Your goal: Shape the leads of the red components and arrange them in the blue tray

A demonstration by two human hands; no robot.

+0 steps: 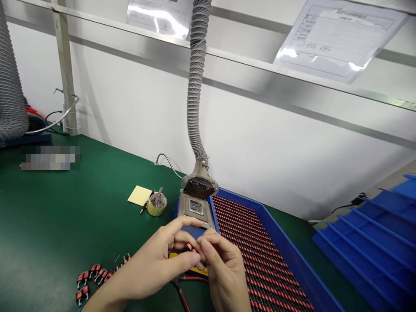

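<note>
My left hand (156, 264) and my right hand (224, 273) meet low in the middle of the view, their fingertips pinching a small red coil component (191, 248). Most of it is hidden by my fingers. Just beyond them stands a metal soldering fixture (196, 208) with a square recess, under a round fume extractor nozzle (199, 184). To my right, a blue tray (247, 203) holds dense rows of similar red components. Several loose red components with metal legs (87, 277) lie on the green bench mat (65, 216), left of my left hand.
A yellow tape roll holding solder scraps (157, 204), a pen (147, 202) and a yellow note (139, 195) lie left of the fixture. Red and black leads (182, 294) run below my hands. A ribbed grey duct (196, 78) rises to the shelf. Blue ribbed racks (367, 234) stand at right.
</note>
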